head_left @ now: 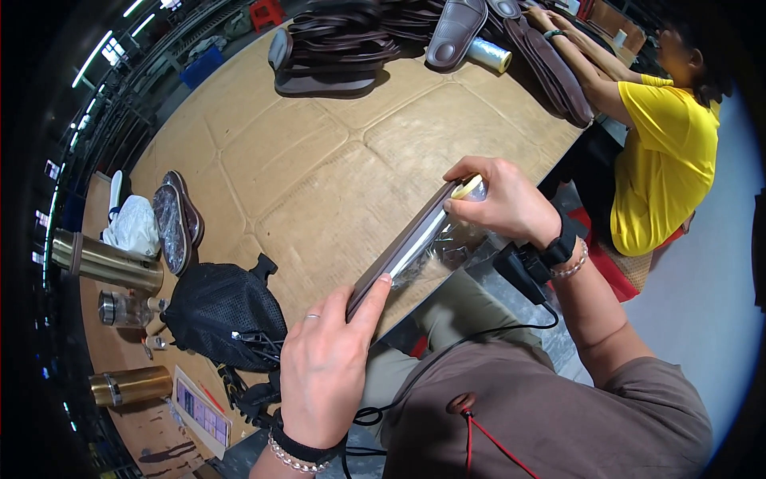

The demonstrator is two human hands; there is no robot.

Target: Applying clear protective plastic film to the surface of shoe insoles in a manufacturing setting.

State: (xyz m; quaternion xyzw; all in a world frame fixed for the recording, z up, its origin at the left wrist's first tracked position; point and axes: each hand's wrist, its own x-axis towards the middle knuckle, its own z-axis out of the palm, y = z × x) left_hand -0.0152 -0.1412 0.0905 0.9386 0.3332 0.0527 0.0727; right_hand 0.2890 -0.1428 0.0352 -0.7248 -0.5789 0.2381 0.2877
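Between both hands, left (323, 371) and right (503, 199), each closed on an end: brown insole (399, 243).

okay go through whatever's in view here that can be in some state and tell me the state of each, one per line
left hand: fingers pinching the near end of the brown insole.
right hand: gripping the far end and a film roll.
brown insole: held on edge, partly wrapped in clear film.
black mesh bag: lying on the table.
wrapped insole pair: lying flat.
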